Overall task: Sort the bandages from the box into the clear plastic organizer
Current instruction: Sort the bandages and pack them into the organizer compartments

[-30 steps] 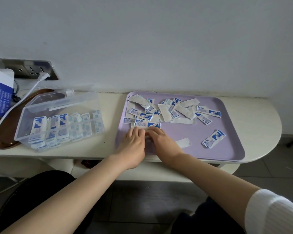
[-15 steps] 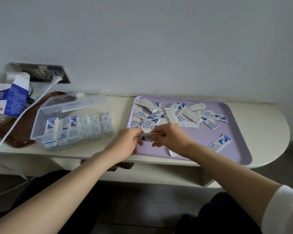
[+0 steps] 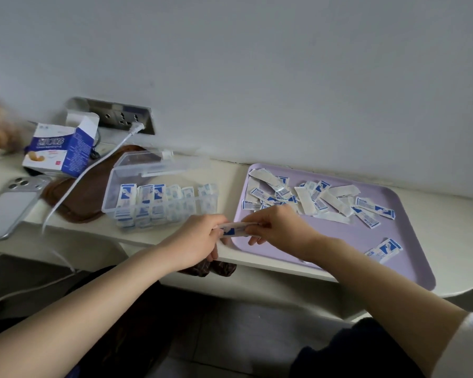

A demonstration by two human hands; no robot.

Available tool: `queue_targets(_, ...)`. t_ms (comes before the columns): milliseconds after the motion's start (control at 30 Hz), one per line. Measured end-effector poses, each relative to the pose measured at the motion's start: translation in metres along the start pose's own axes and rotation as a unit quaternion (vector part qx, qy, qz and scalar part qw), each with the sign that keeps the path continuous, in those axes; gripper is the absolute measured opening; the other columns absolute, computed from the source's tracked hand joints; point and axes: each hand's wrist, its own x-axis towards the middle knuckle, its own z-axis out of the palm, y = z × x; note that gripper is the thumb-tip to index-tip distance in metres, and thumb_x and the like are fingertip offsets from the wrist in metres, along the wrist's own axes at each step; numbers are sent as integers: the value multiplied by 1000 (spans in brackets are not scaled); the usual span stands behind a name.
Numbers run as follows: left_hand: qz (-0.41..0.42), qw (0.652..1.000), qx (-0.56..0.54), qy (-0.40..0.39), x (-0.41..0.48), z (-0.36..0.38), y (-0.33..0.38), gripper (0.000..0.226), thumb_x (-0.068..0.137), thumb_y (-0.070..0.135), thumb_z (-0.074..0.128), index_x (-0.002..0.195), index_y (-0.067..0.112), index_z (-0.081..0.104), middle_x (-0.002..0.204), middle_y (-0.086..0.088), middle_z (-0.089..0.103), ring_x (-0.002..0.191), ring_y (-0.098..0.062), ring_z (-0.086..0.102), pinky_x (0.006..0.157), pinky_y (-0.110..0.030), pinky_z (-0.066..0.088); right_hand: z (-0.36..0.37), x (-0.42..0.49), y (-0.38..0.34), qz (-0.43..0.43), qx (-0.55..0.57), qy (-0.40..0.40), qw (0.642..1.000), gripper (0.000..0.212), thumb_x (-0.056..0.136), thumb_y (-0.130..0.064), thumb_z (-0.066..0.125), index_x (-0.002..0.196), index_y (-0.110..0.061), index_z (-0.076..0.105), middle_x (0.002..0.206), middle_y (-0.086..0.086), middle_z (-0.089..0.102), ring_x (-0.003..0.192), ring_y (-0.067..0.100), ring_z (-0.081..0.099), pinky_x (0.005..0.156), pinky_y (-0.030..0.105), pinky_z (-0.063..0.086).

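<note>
From the head camera, both hands meet over the front edge of the cream desk (image 3: 448,214), between the clear plastic organizer (image 3: 159,197) and the lilac tray (image 3: 339,241). The left hand (image 3: 194,241) pinches the left end of a blue-and-white wrapped bandage (image 3: 235,231) with its fingers curled, and the right hand (image 3: 281,227) pinches the right end between thumb and fingertips. The strip lies roughly level between them, above the tray's near left corner; whether it is one bandage or a thin stack cannot be told. The organizer stands on the desk just left of the tray, its lid open towards the wall, and a row of its front compartments holds wrapped bandages standing on end. More loose bandages (image 3: 306,197) lie scattered and overlapping across the far half of the tray, some printed side up and some plain side up. One single bandage (image 3: 384,249) lies apart near the tray's front right. Left of the organizer lies a brown mat (image 3: 74,197), which the organizer's left side overlaps. Behind the mat stands an opened blue-and-white bandage box (image 3: 59,151), tilted, with its top flap up. A white cable (image 3: 93,167) runs from a wall socket panel (image 3: 120,115) across the mat and off the desk's front. A phone (image 3: 10,205) lies at the far left, camera lenses up.
</note>
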Motion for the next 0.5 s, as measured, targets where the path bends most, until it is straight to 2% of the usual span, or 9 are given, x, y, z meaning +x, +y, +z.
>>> queue_targets(100,11,999,52,-1,-9,-6,-11,19,97,9,39,92,17,55,80,7,60,67,-13,54,57,-17,38,16,3,-8,-62,-165,-52,983,15,93,-11,50,96,-9,65,80,5,70,67,18,61,69,28,49)
queue_targets(167,20,993,111,-22,-16,-10,-22,18,97,9,39,99,15,55,96,3,59,86,-15,54,73,-20,42,28,4,-12,-82,-218,-86,969,15,93,-7,48,100,-12,60,90,3,70,75,17,63,68,25,46)
queue_targets(233,26,986,157,-57,-26,-14,-29,21,93,4,39,101,17,52,98,3,53,93,-18,51,83,-34,44,39,5,-16,-90,-253,-113,957,21,91,-4,47,107,-15,55,99,2,69,86,20,65,74,29,49)
queue_targets(300,32,982,170,-76,-37,-21,-32,30,82,-5,37,96,20,46,92,5,46,88,-18,49,79,-37,43,46,5,-20,-94,-280,-132,946,27,89,-2,45,112,-15,48,103,6,66,92,26,63,78,36,50)
queue_targets(400,48,983,169,-58,-48,-34,-34,35,75,-9,36,93,20,44,89,4,46,85,-19,48,75,-37,41,56,5,-30,-96,-241,-131,957,26,90,-5,43,115,-14,41,104,7,65,91,31,60,77,41,48)
queue_targets(500,61,986,154,-20,-54,-46,-44,35,83,-9,35,96,22,44,92,3,52,81,-18,51,70,-32,41,63,7,-47,-83,-141,-104,981,15,99,-18,38,113,-17,36,95,4,66,82,26,62,76,40,49)
